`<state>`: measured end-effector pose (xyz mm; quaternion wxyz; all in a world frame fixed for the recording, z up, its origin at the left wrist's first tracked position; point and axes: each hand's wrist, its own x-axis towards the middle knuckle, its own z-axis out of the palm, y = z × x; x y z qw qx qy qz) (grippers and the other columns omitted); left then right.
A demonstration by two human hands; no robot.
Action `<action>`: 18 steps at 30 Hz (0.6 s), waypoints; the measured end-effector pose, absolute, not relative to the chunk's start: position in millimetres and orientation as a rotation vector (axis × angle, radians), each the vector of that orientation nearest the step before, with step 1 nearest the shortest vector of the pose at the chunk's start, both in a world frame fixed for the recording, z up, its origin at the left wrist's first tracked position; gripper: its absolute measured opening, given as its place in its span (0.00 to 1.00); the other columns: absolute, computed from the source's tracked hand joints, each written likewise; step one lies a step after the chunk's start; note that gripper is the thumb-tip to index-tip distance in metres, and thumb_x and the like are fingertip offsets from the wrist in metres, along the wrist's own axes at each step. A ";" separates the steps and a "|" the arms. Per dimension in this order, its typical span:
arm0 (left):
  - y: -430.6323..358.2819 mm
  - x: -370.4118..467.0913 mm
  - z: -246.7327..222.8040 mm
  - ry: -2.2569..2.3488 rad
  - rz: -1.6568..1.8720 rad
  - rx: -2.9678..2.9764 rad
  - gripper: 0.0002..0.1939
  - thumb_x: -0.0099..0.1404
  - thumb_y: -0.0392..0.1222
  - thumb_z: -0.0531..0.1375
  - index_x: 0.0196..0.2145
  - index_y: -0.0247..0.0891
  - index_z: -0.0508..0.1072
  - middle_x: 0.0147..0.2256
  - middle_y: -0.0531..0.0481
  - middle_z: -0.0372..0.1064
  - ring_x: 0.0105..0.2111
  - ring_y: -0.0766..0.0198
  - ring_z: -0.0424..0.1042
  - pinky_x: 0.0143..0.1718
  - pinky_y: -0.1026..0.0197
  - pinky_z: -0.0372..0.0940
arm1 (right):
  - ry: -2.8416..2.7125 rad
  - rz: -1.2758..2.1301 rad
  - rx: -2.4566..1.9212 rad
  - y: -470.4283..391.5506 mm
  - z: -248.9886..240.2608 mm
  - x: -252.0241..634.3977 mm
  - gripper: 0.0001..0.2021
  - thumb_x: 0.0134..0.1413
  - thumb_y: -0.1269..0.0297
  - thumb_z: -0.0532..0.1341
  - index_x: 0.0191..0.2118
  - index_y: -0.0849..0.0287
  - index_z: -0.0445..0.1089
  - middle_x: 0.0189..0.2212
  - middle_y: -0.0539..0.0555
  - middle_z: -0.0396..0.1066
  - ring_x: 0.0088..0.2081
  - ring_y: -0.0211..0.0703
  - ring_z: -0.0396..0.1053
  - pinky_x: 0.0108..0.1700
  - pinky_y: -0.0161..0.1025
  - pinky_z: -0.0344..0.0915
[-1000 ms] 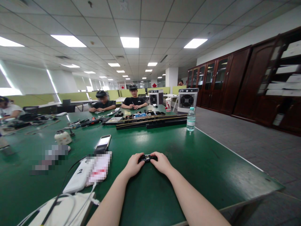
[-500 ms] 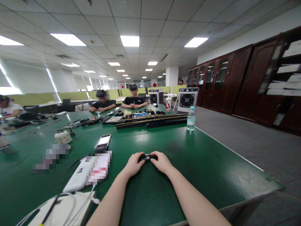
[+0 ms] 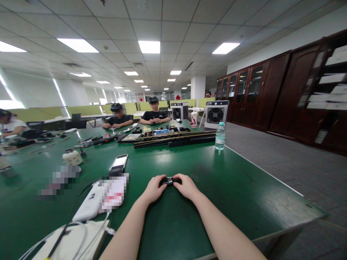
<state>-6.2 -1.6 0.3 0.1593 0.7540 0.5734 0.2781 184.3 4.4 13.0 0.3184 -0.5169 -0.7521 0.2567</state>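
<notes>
A small black part [image 3: 170,181] with a pale middle is held between my two hands, low over the green table [image 3: 168,224]. My left hand [image 3: 155,188] grips its left end between thumb and fingers. On the right end, my right hand [image 3: 187,185] is closed in the same way. The fingertips hide both ends of the part. Left of my left hand lie a phone [image 3: 119,163] and a white power bank [image 3: 88,202] marked 2.
A water bottle [image 3: 220,136] stands at the right edge, beside long black rails [image 3: 189,140]. A white jar [image 3: 72,157], a notebook [image 3: 78,242] and cables are at the left. Tools and parts lie farther back, where two people [image 3: 154,113] sit.
</notes>
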 end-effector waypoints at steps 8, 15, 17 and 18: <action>0.3 -7.6 -3.0 1.639 0.803 2.161 0.22 0.60 0.36 0.58 0.53 0.36 0.69 0.51 0.42 0.70 0.52 0.54 0.67 0.55 0.53 0.59 | -1.975 0.677 -1.351 5.5 11.6 183.9 0.12 0.49 0.68 0.60 0.42 0.56 0.73 0.43 0.54 0.75 0.47 0.47 0.70 0.52 0.42 0.63; -1.1 -6.7 -1.6 1.636 0.811 2.150 0.22 0.60 0.36 0.58 0.52 0.37 0.69 0.51 0.42 0.70 0.52 0.54 0.67 0.55 0.53 0.59 | -1.982 0.673 -1.362 4.6 12.8 184.8 0.12 0.50 0.68 0.60 0.42 0.55 0.73 0.44 0.54 0.75 0.48 0.46 0.70 0.52 0.42 0.62; -1.4 -6.5 -0.9 1.638 0.806 2.151 0.22 0.59 0.37 0.58 0.52 0.37 0.69 0.51 0.42 0.70 0.52 0.54 0.66 0.56 0.53 0.59 | -1.983 0.673 -1.363 4.3 13.3 184.9 0.12 0.50 0.68 0.60 0.42 0.56 0.73 0.44 0.54 0.75 0.48 0.47 0.70 0.52 0.42 0.62; -1.6 -6.4 -0.5 1.639 0.804 2.151 0.22 0.59 0.37 0.58 0.53 0.37 0.69 0.51 0.43 0.70 0.52 0.54 0.66 0.56 0.53 0.59 | -1.983 0.675 -1.360 4.3 13.3 184.9 0.12 0.50 0.68 0.60 0.42 0.56 0.73 0.43 0.54 0.75 0.48 0.47 0.70 0.52 0.43 0.62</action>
